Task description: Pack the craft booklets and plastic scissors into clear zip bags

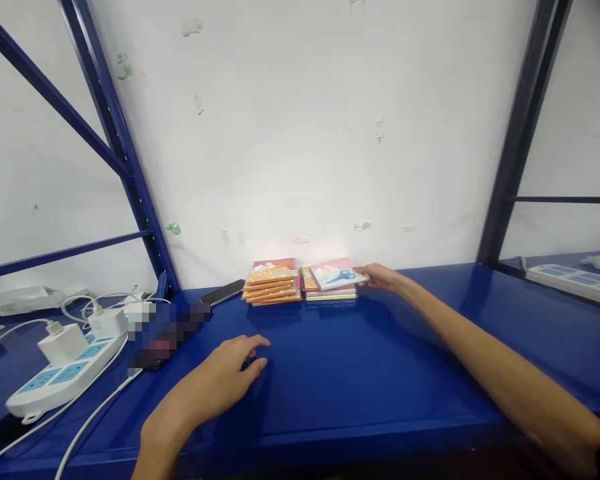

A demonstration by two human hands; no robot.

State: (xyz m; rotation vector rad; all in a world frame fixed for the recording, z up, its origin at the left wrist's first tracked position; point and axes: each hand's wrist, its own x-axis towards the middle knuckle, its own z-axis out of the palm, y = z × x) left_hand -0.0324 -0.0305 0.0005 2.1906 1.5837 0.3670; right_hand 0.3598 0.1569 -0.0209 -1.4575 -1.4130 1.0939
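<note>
My right hand reaches to the back of the table. Its fingers are closed on the right edge of a flat pink-and-white pack with blue scissors on its front. That pack lies tilted over the right-hand stack of flat packs, overhanging it at the right. Beside it stands a stack of orange flat packs, loosely piled. My left hand hovers over or rests on the blue tabletop at the front left, thumb and fingers apart, holding nothing.
On the left, a white power strip carries chargers and white cables. A dark phone lies near the orange stack, with a blurred-out device closer to me. Blue rack posts and a white wall bound the blue tabletop.
</note>
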